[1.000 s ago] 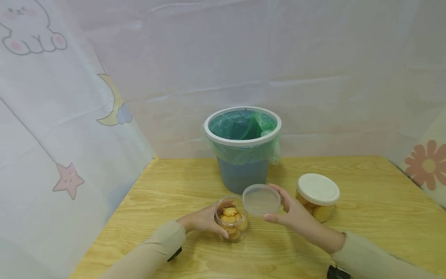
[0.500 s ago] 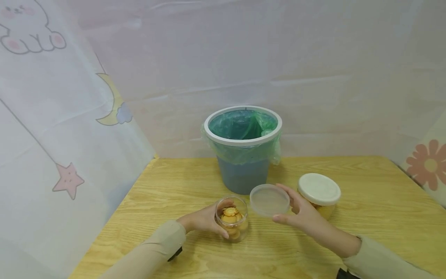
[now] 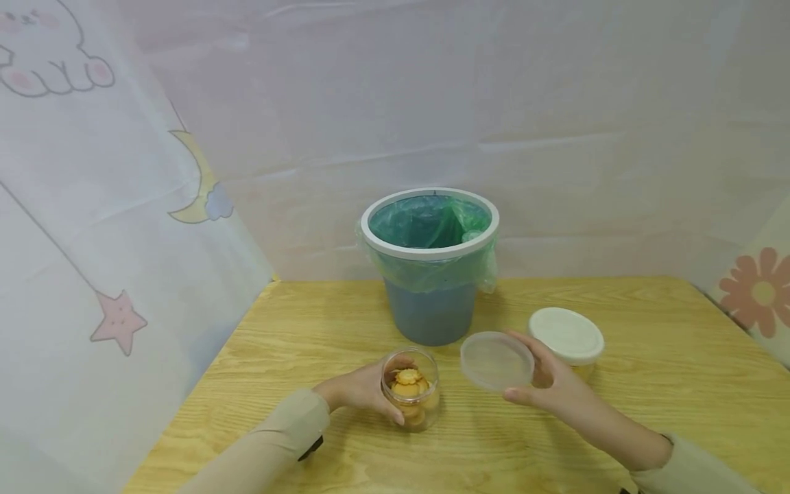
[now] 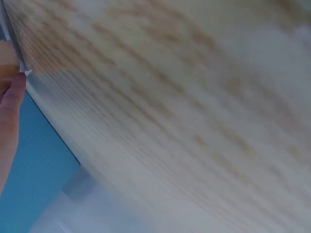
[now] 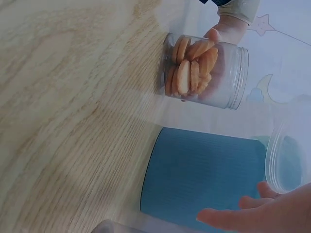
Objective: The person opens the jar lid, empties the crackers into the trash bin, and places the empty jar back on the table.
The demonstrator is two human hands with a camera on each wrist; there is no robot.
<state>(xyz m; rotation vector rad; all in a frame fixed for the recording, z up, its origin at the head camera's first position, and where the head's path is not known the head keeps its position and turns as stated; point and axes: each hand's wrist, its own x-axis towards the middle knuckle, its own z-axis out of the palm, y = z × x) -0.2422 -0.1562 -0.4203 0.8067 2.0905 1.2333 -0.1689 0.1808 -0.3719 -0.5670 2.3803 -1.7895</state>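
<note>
A clear open jar stands upright on the wooden table, partly filled with round golden cookies. My left hand grips the jar from its left side, thumb in front and fingers behind. In the right wrist view the cookies lie stacked in the lower part of the jar. My right hand pinches a translucent round lid by its right edge, tilted above the table to the right of the jar. The left wrist view catches only part of the left hand.
A blue bin with a white rim and green liner stands behind the jar. A second jar with a white lid is behind my right hand, partly hidden. A patterned cloth hangs behind the table.
My right hand has moved right with the lid, away from the open jar, and now covers more of the white-lidded jar. The left hand and its jar have stayed in place.
</note>
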